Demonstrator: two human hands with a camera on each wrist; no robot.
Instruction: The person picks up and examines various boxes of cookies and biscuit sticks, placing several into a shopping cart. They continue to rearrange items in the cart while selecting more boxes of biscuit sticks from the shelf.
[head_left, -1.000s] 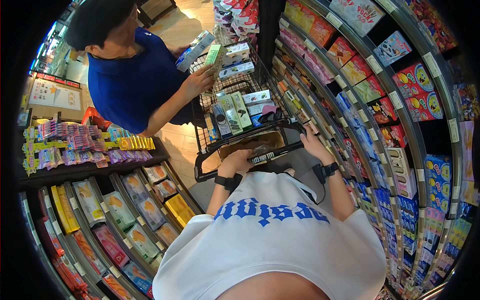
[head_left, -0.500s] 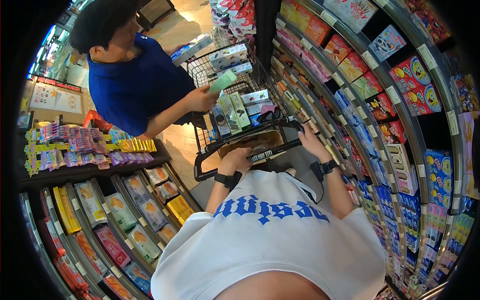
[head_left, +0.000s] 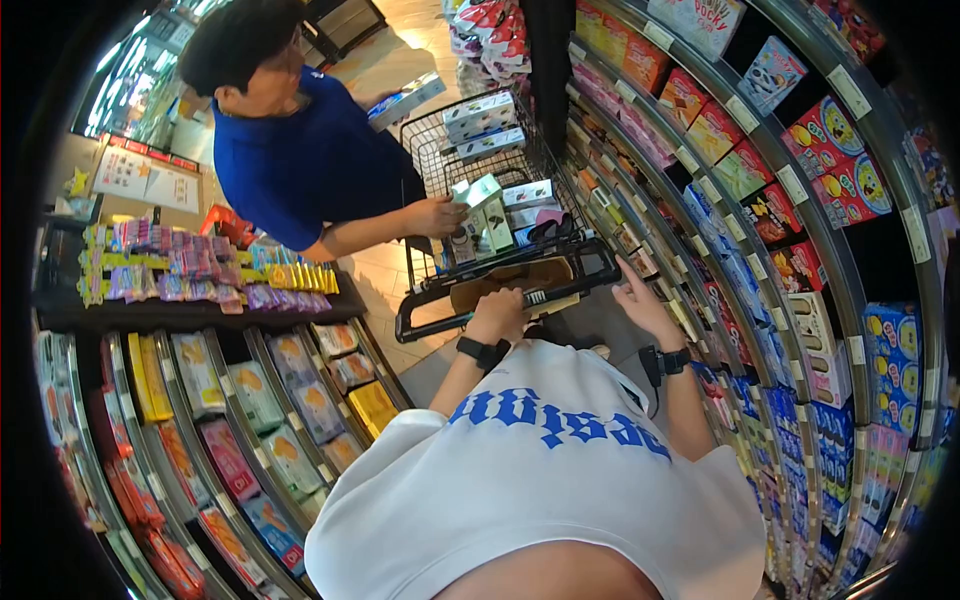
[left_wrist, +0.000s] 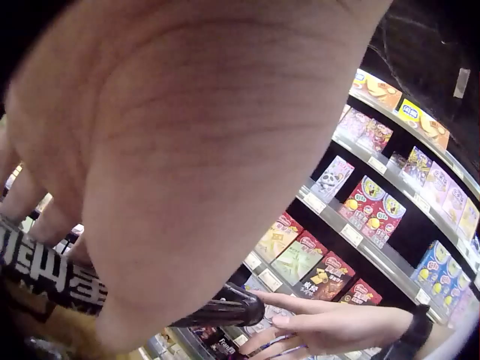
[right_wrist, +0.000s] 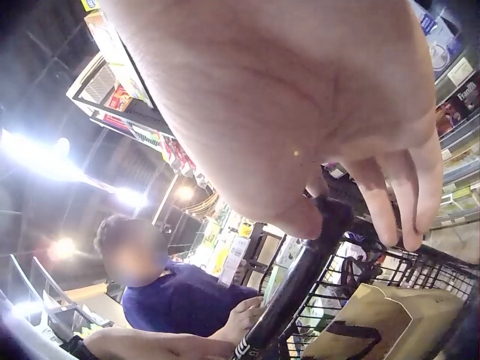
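Observation:
In the head view my left hand (head_left: 497, 316) is curled round the bar of the black shopping cart (head_left: 412, 322); the left wrist view shows its fingers over the bar's printed label (left_wrist: 45, 266). My right hand (head_left: 640, 303) is beside the bar's right end, fingers extended; in the right wrist view the thumb lies against the black handle (right_wrist: 296, 281) and the other fingers hang loose. Inside the cart are white boxes (head_left: 480, 118), green boxes (head_left: 497, 228) and a brown paper bag (right_wrist: 390, 322).
A person in a blue shirt (head_left: 300, 155) stands left of the cart, one hand at a green box, the other holding a white-blue box (head_left: 408, 100). Snack shelves (head_left: 775, 235) curve along the right; packaged bread (head_left: 235, 400) fills shelves at the lower left.
The person in blue has lowered the green box into the cart. My right hand has loosened from the bar, its fingers now extended. The cart handle has shifted slightly in the head view.

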